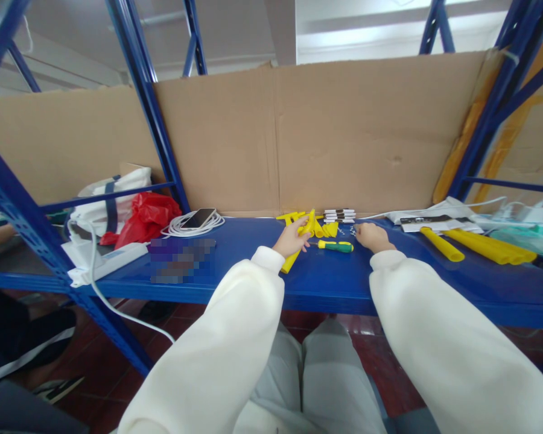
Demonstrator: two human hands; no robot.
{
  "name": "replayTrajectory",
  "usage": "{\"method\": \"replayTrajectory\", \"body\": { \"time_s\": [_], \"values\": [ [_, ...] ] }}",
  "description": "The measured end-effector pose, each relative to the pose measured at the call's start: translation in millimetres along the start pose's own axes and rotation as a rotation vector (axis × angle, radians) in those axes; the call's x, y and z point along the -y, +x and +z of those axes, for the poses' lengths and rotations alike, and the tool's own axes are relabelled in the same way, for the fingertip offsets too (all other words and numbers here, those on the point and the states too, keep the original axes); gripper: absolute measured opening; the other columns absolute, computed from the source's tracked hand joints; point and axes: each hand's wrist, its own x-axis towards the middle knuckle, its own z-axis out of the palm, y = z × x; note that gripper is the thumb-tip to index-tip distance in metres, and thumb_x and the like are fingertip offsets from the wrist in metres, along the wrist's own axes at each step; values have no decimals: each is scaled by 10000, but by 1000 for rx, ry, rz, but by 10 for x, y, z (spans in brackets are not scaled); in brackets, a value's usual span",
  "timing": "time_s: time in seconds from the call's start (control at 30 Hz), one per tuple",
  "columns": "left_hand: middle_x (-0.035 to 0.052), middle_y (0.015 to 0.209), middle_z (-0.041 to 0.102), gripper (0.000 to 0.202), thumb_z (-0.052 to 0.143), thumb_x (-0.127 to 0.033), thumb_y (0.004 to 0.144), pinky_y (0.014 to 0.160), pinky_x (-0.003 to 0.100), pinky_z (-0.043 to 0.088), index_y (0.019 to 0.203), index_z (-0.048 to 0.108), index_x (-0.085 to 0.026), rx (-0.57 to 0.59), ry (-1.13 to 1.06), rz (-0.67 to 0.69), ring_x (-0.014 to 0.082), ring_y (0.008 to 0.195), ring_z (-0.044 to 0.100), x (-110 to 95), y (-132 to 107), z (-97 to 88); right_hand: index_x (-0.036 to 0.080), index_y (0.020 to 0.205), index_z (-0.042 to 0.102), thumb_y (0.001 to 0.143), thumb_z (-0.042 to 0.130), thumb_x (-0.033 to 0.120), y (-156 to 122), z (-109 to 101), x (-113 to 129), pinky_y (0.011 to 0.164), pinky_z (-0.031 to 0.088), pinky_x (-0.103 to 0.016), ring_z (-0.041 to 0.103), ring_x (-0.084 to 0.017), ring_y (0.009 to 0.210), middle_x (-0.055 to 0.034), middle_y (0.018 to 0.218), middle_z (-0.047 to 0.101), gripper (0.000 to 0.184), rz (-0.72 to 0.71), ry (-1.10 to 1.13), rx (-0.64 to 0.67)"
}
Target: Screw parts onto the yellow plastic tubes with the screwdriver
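Note:
My left hand (291, 237) is closed around a yellow plastic piece (291, 261), whose lower end sticks out below the palm. My right hand (371, 237) rests on the blue shelf, fingers drawn together beside a scatter of small screws (347, 230); whatever may be between the fingertips is hidden. Between the hands lies a screwdriver (337, 246) with a green and yellow handle, its tip toward my left hand. More yellow plastic pieces (329, 229) lie behind it, near a small stack of white pieces with dark bands (339, 215).
At the right are long yellow tubes (484, 245) and a white plastic bag (428, 212). On the left sit a coiled white cable (192, 224) with a phone (200, 217), a power strip (117, 260) and a red bag (149, 214). Cardboard (335, 132) closes the back.

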Motion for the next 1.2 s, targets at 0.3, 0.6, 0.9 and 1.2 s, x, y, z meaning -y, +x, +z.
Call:
{"method": "replayTrajectory", "body": {
  "time_s": [0.3,0.6,0.9,1.2],
  "values": [
    [178,1301,663,598,630,-83,892,599,248,610,1464,486,-179,46,-270,-140,83,573,682,-270,174,352,99,1177,714,941,455,204,39,17,8,926,527,-404,683,-334,1141,-245,1163,719,365,183,219,-101],
    [86,911,738,474,510,-20,933,596,234,587,1399,493,-104,57,-525,-387,92,510,635,-459,359,829,136,1135,722,797,631,188,173,167,-204,879,539,-367,689,-312,1118,-204,1153,729,354,359,484,-168],
    [121,969,755,423,503,-36,926,645,254,601,1347,505,-76,-17,-563,-426,114,587,679,-423,482,818,162,1132,747,760,599,147,267,276,-219,875,539,-372,693,-301,1103,-172,1149,743,400,303,446,-138],
    [107,1476,575,573,479,-21,865,1057,371,512,1398,584,-203,-155,324,437,223,1252,619,-351,414,209,294,965,829,814,505,112,167,173,-90,1030,466,-508,638,-309,1181,-62,1184,749,401,5,340,-40]
  ]
}}
